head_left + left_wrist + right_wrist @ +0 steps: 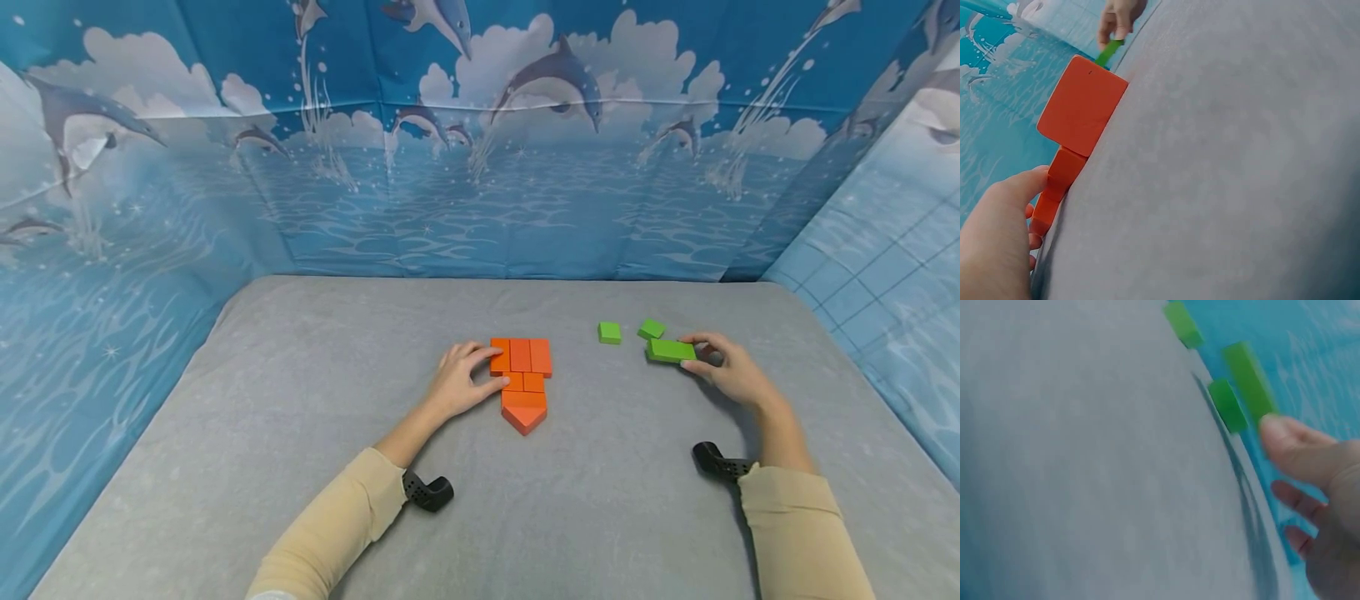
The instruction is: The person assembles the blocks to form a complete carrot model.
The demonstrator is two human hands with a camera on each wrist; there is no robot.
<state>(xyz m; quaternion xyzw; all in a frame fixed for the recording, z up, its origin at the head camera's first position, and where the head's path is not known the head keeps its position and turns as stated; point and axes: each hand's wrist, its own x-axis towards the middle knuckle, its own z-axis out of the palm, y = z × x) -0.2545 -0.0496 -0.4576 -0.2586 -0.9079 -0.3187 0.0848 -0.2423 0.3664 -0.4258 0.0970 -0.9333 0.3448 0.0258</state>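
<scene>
Several orange blocks lie fitted together, with upright bars at the far end, two small blocks below them, then an oblong block and a triangular block at the near end. My left hand rests at their left side, index finger and thumb touching the blocks. In the left wrist view the thumb lies against an orange block. To the right, my right hand pinches one end of a long green block, held up off the table in the right wrist view. Two small green blocks lie near it.
A grey cloth covers the table. Blue curtains with dolphins hang behind it and along both sides. A black wrist device is worn on the left wrist, another on the right.
</scene>
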